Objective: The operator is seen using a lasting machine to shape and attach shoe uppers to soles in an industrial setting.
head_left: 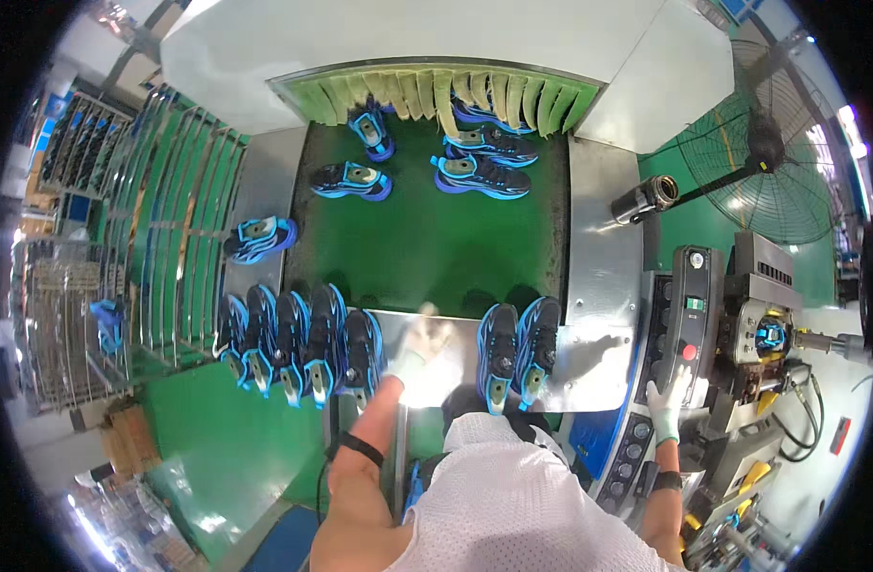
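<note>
I find the left hand [424, 345] over the metal ledge [466, 360], between the left row of shoes [324, 329] and the right pair [518, 348]. It is blurred; I cannot tell whether its fingers are apart or together, and I see nothing held. The right hand [667, 405] is at the side panel [692, 278], just below the red button [689, 352]. Its thumb stands apart from its fingers, clamped on nothing that I can see; contact with the panel I cannot confirm.

Location of the shoes: five in the left row and two in the right pair, toes to the green belt [427, 238], heels toward the person. More lie on the belt below the strip curtain [417, 95], some partly under it. A single shoe [260, 240] rests on the left metal border.

I judge the step to be handling shoes between ledge and belt. Done well, I would take one shoe at a time by its heel collar, lift it clear of its neighbours and keep the toes aligned. The left row is tightly packed, so a low sideways sweep could topple it. I would also keep the right fingers off the red button unless a press is intended.
</note>
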The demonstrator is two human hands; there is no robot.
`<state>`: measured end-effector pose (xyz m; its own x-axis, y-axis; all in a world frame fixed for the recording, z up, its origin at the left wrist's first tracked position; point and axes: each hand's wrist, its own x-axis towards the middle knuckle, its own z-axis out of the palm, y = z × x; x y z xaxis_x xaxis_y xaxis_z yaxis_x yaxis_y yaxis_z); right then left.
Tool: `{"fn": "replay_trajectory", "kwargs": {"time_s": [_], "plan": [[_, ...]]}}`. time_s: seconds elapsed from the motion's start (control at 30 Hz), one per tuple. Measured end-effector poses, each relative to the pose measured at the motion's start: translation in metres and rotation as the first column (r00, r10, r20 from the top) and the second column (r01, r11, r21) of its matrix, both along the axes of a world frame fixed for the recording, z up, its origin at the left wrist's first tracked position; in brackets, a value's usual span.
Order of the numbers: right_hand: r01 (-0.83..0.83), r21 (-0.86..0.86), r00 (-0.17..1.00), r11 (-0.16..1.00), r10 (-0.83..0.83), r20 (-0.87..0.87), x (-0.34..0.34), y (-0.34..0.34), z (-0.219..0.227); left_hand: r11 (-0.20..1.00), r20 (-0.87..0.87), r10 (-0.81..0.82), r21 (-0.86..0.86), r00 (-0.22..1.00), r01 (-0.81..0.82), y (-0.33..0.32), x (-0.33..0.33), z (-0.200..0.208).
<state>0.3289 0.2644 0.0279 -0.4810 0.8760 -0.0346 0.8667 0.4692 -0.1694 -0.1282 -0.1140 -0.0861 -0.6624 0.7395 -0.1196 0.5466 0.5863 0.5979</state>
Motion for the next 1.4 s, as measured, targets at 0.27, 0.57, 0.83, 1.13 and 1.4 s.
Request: {"fn": "replay_trajectory", "kwargs": {"time_s": [0.27, 0.57, 0.83, 1.13, 1.4], "plan": [[0.239, -0.441, 0.97, 0.865, -0.236, 0.061, -0.056, -0.131, -0.008, 0.842, -0.202, 0.535, 0.213, 0.82, -0.497, 0.035, -0.364, 0.031], [0.342, -0.637, 0.934, 0.691, -0.325, 0.149, -0.133, -0.185, -0.031, 0.907, -0.359, 0.422, 0.168, 0.833, -0.387, 0.057, -0.391, 0.01], [0.14, -0.708, 0.845, 0.693, -0.456, -0.279, -0.21, -0.183, 0.076, 0.98, -0.153, 0.024, 0.198, 0.988, 0.007, 0.09, -0.246, 0.101], [0.136, -0.285, 0.862, 0.949, -0.255, -0.439, -0.198, -0.189, 0.138, 0.428, -0.091, -0.863, 0.389, 0.496, 0.816, 0.212, 0.095, 0.262], [0.386, -0.737, 0.022, 0.555, -0.804, -0.594, 0.024, -0.27, 0.215, -0.122, -0.059, -0.992, 0.723, -0.116, 0.679, 0.233, 0.328, 0.381]]}}
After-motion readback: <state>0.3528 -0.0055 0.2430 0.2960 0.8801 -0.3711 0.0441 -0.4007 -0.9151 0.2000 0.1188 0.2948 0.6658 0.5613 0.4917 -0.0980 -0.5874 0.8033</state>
